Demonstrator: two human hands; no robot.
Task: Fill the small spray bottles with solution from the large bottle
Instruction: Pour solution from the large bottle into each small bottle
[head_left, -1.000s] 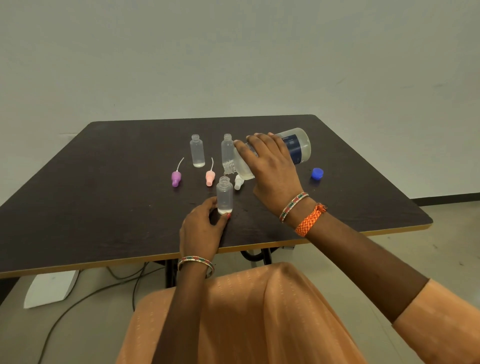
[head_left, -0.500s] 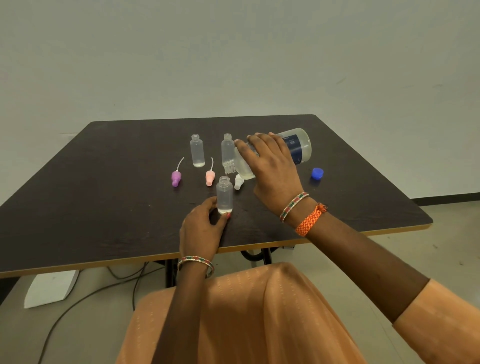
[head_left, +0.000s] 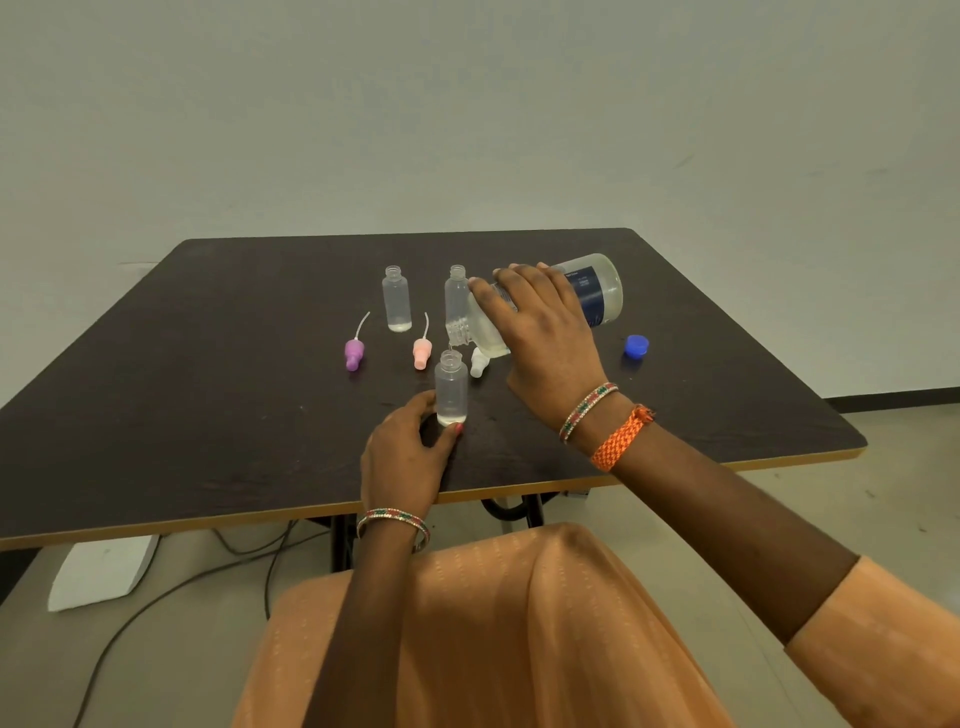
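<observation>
Large bottle: tipped nearly horizontal above the dark table; long axis runs right-to-left, mouth pointing left and down, just above the near small bottle.
Right hand: fingers curled over the large bottle's body, gripping it.
Near small bottle: upright, uncapped, a little liquid at its base.
Left hand: thumb and fingers pinch this bottle's base.
Far small bottles: two, upright, open.
Spray tops: purple, pink, white, lying loose.
Blue cap: on the table, right.
</observation>
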